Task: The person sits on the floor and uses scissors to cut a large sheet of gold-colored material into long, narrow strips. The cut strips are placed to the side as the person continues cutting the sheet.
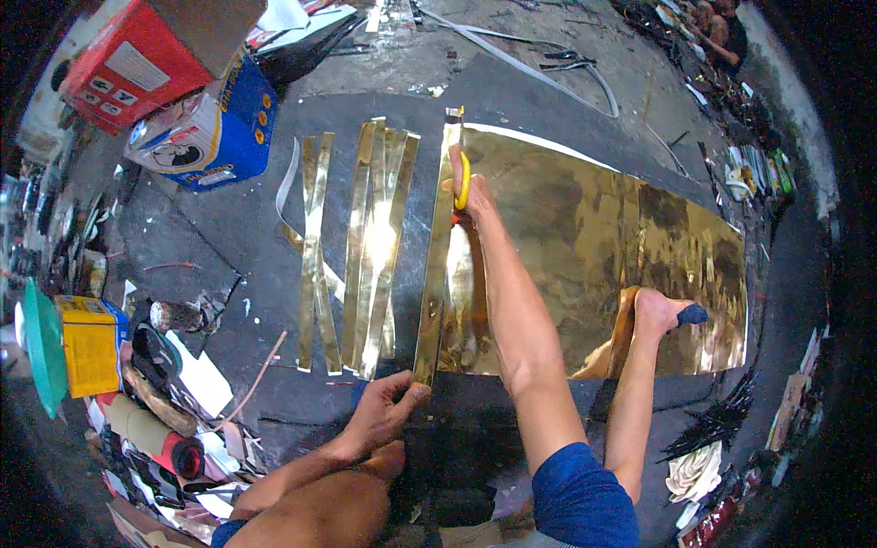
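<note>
My left hand (388, 411) pinches the near end of a long gold metal strip (433, 315) between thumb and fingers. Stretched far forward, my right hand (473, 190) closes round a yellow-handled tool (465, 178) at the strip's far end. The tool looks like snips; its jaws are hard to make out. To the right of the strip lies a large shiny gold metal sheet (548, 247). What looks like my foot (651, 309), with dark blue at its tip, rests on the sheet. Several narrow gold strips (370, 237) lie on the floor at left, some crossing.
Red (128, 68) and blue-white (206, 128) boxes stand at far left. A yellow tin (91, 345), a cylinder (151, 434) and scraps crowd the near left. White strapping (530, 50) lies beyond the sheet. A crumpled cloth (694, 472) lies near right; another person (722, 32) sits far right.
</note>
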### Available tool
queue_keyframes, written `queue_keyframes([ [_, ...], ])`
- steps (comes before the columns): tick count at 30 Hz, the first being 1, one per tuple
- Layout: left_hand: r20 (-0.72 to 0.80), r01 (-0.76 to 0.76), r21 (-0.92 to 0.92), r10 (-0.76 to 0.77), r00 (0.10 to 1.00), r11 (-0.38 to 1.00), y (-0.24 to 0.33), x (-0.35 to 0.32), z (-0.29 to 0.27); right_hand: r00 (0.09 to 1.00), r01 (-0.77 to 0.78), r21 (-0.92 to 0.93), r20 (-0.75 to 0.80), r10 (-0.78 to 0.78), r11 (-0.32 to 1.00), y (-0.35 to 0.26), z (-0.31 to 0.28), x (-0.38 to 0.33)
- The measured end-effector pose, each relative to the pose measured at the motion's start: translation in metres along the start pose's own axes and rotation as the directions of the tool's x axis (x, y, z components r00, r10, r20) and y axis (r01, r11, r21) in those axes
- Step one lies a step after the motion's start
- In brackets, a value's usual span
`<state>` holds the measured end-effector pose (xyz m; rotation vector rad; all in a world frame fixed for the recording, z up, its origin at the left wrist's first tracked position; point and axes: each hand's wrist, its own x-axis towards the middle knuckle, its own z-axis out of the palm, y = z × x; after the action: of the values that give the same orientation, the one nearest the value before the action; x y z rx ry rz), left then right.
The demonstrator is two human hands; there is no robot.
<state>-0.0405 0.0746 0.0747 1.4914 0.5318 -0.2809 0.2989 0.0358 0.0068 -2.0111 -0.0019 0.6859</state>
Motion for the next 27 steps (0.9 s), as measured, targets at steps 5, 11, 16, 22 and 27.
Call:
queue_keyframes([
  [5,-0.020,0.051,0.074,-0.050,0.999,0.996,-0.018,0.002,-0.017,0.998,-0.061,0.160,0.008,0.061,0.985,0.015,-0.005,0.018],
  [11,-0.242,0.101,0.498,0.026,0.970,0.861,-0.052,0.010,-0.059,0.994,-0.089,0.299,0.082,0.068,0.950,0.009,-0.005,-0.012],
  [16,-0.153,-0.212,0.785,0.514,0.844,0.582,-0.048,0.035,-0.039,0.988,-0.127,0.406,0.132,0.080,0.905,0.071,-0.013,-0.086],
  [22,-0.118,-0.058,0.455,0.125,0.985,0.888,-0.099,0.093,0.037,0.937,-0.333,0.532,0.281,0.209,0.779,0.150,-0.007,-0.279],
  [27,-0.266,0.070,0.140,-0.031,0.963,0.988,-0.111,0.114,0.045,0.794,-0.574,0.439,0.505,0.339,0.692,0.197,-0.001,-0.417],
])
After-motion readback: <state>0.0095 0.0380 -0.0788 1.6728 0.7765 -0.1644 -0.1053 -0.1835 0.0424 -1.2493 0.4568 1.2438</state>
